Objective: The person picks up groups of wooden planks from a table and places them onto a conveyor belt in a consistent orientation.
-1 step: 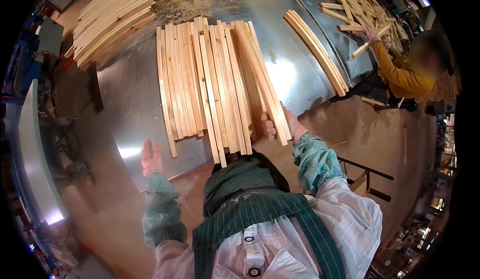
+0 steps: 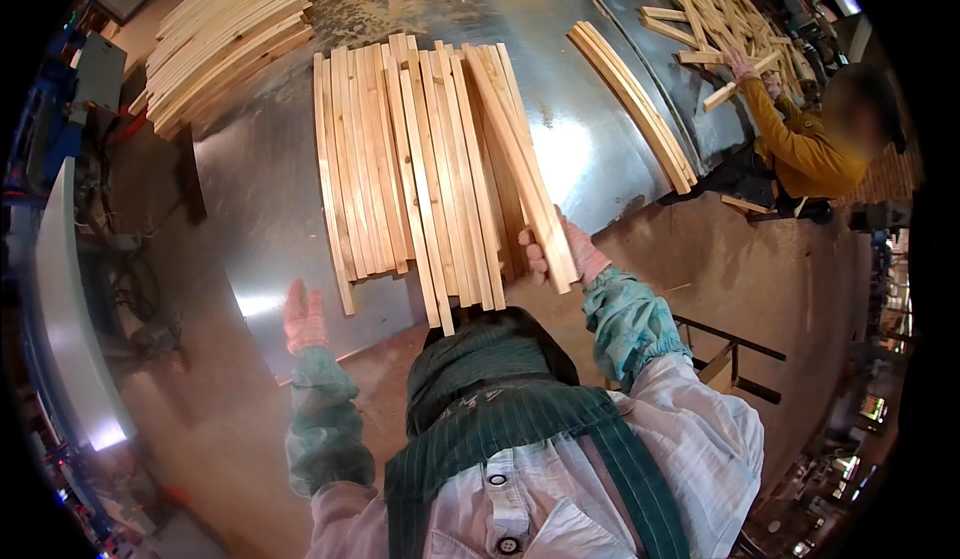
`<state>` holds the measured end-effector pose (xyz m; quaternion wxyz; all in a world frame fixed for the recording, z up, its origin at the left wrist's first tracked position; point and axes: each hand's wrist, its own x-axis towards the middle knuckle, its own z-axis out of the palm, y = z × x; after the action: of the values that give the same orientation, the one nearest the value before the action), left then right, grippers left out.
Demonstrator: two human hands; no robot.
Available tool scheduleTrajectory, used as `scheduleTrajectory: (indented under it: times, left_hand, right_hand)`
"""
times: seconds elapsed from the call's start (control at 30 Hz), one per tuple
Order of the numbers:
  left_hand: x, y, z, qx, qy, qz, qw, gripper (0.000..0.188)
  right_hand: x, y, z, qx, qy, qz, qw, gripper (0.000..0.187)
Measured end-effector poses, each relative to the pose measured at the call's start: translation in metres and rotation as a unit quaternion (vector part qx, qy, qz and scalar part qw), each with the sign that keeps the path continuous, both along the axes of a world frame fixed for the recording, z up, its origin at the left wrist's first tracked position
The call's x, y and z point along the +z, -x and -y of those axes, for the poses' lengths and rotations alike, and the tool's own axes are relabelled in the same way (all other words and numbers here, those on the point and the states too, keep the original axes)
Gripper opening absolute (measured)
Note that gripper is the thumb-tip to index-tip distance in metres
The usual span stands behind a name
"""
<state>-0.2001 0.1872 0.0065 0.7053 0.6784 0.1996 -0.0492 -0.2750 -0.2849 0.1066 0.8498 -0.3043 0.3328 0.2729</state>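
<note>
Side by side on a metal-topped table (image 2: pixel 260 189) lies a row of pale wooden strips (image 2: pixel 365 169), their near ends uneven. My right hand (image 2: pixel 585 249) grips a wooden strip (image 2: pixel 525 164) near its close end, fingers on its left side and the palm on its right. That strip slants across the right part of the row, its far end over the other strips. To the left of the row, my left hand (image 2: pixel 303 317) is held up with its fingers stretched out, holding nothing, near the table's front edge.
More strips (image 2: pixel 635 104) lie together on the table at the right. A tall stack of strips (image 2: pixel 225 44) stands at the far left. At the far right, a person in a yellow top (image 2: pixel 805 144) handles wood beside a loose heap (image 2: pixel 700 4). A dark metal frame (image 2: pixel 735 359) stands right of me.
My right hand and the strip in it have shifted slightly to the left, toward the row. My left hand has stayed in place.
</note>
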Motion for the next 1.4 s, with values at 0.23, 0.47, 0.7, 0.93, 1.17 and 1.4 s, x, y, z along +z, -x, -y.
scheduleTrajectory:
  times: [0.23, 0.47, 0.7, 0.93, 1.17, 1.4]
  left_hand:
    - [0.032, -0.008, 0.047, -0.075, -0.11, -0.009, 0.991, 0.045]
    - [0.028, -0.068, 0.046, -0.123, -0.185, -0.032, 0.975, 0.048]
    - [-0.043, -0.14, 0.037, -0.067, -0.131, 0.027, 0.989, 0.053]
    - [-0.084, -0.165, 0.076, 0.109, 0.176, 0.007, 0.978, 0.063]
    - [-0.024, -0.149, 0.084, -0.151, 0.169, -0.159, 0.961, 0.068]
    - [-0.02, -0.1, 0.076, -0.198, 0.238, -0.217, 0.926, 0.074]
  right_hand:
    - [-0.043, -0.002, -0.012, 0.016, 0.088, -0.046, 0.995, 0.083]
    - [-0.037, -0.053, 0.008, 0.368, 0.614, 0.046, 0.697, 0.062]
    - [-0.08, -0.081, 0.072, -0.054, 0.721, 0.127, 0.679, 0.051]
    - [-0.12, -0.099, 0.041, -0.191, 0.558, 0.196, 0.784, 0.08]
    - [-0.096, -0.105, 0.046, -0.01, 0.378, 0.169, 0.91, 0.097]
    - [-0.08, -0.073, 0.05, 0.051, 0.337, 0.145, 0.929, 0.092]
